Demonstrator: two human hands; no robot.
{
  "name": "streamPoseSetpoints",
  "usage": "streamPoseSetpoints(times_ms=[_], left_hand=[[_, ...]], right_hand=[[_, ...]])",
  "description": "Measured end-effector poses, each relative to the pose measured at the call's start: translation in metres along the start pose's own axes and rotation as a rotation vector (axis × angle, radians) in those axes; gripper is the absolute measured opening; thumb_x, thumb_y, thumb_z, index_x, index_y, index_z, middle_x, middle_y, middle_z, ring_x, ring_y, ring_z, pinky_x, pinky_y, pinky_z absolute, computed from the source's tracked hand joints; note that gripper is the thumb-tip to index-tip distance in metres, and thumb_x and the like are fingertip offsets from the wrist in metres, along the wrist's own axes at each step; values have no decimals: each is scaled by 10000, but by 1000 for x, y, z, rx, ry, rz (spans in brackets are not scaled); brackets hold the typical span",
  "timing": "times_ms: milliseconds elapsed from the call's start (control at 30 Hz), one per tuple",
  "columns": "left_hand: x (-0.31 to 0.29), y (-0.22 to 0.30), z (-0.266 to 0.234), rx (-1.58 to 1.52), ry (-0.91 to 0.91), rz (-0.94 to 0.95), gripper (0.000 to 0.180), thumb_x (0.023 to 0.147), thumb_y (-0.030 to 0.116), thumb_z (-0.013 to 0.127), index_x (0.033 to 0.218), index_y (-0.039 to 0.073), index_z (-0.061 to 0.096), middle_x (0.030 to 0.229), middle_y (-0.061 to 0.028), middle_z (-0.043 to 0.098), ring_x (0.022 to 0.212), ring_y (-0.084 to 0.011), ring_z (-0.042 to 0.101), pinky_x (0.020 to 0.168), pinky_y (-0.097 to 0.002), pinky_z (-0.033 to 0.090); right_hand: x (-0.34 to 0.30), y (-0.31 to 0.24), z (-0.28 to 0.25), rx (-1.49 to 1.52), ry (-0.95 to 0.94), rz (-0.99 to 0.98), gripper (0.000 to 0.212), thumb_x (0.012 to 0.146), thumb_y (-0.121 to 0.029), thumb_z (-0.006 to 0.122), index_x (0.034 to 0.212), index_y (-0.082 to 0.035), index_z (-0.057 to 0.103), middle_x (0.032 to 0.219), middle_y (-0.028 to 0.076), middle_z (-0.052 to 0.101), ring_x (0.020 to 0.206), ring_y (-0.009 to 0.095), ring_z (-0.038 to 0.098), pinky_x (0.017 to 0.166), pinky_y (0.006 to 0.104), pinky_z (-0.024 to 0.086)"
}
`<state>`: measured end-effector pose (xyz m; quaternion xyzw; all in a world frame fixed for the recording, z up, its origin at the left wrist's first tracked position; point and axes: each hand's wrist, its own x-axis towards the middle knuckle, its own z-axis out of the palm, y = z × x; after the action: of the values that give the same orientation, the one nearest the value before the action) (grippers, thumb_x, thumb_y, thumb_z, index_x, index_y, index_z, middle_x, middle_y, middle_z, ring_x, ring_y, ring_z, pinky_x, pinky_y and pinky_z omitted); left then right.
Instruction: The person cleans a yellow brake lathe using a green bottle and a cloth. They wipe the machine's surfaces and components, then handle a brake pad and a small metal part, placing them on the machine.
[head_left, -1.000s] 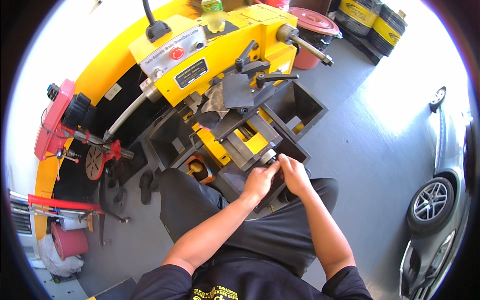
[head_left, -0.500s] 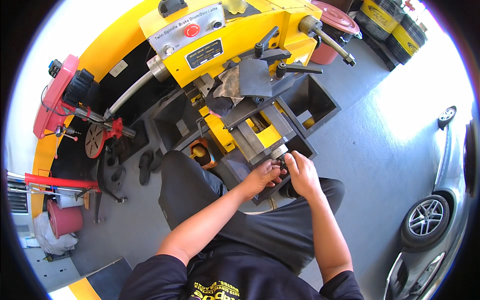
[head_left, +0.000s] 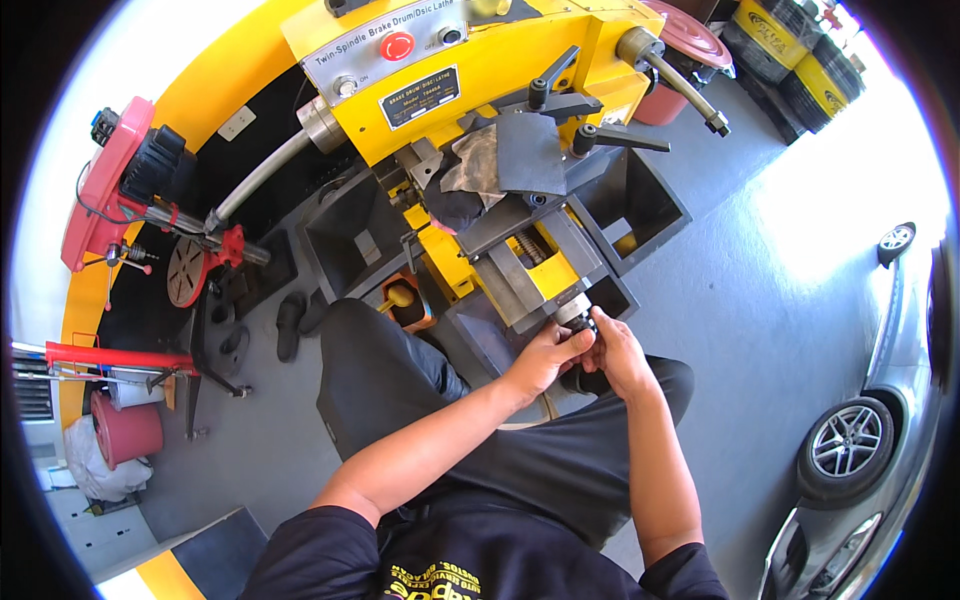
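A yellow brake lathe (head_left: 385,135) stands before me, its slide (head_left: 520,275) reaching toward my lap. At the slide's near end sits a silver collar (head_left: 572,306) with a dark knob (head_left: 580,323) below it. My left hand (head_left: 550,358) is closed at the knob's lower left, thumb pointing right. From the right, my right hand (head_left: 622,356) closes on the same knob, its fingertips meeting the left hand's. Part of the knob is hidden by the fingers. Farther up the slide, a dark grey sheet (head_left: 530,153) and a stained brown cloth (head_left: 473,165) lie over the tool mount.
Dark metal bins (head_left: 635,205) flank the slide. Two black clamp levers (head_left: 625,140) stick out above it. A red drill press (head_left: 115,195) stands left, with slippers (head_left: 291,325) on the floor. At the right is a grey car (head_left: 900,440); drums (head_left: 775,40) stand at the back.
Both hands have shifted their grip round the knob. The left thumb now lies across toward the right hand, and more of the knob shows. The whole view has moved slightly.
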<state>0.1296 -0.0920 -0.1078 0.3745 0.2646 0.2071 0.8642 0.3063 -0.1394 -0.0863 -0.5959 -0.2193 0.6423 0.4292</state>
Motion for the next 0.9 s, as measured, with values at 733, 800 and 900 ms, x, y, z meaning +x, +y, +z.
streamPoseSetpoints(times_ms=[733,800,900], left_hand=[[6,19,32,126,264,-84,561,969,701,756,1065,149,730,976,51,706,861,-59,619,765,-294,500],[-1,11,0,13,188,-192,608,1028,731,643,1270,175,687,1171,19,703,1012,-115,672,909,-329,525],[-16,4,-21,-177,19,-187,568,1072,667,618,1393,198,629,1273,22,681,1146,-134,641,990,-345,497]], right_hand=[[-38,-9,2,-389,164,-310,431,1172,-398,518,1127,-14,708,919,48,722,841,117,677,750,304,539],[-42,-17,19,-541,256,-345,433,1133,-392,585,1099,22,706,936,117,745,870,211,723,800,371,564],[-31,-11,37,-764,413,-619,403,1099,-356,606,1031,30,699,981,248,724,983,458,711,867,508,548]])
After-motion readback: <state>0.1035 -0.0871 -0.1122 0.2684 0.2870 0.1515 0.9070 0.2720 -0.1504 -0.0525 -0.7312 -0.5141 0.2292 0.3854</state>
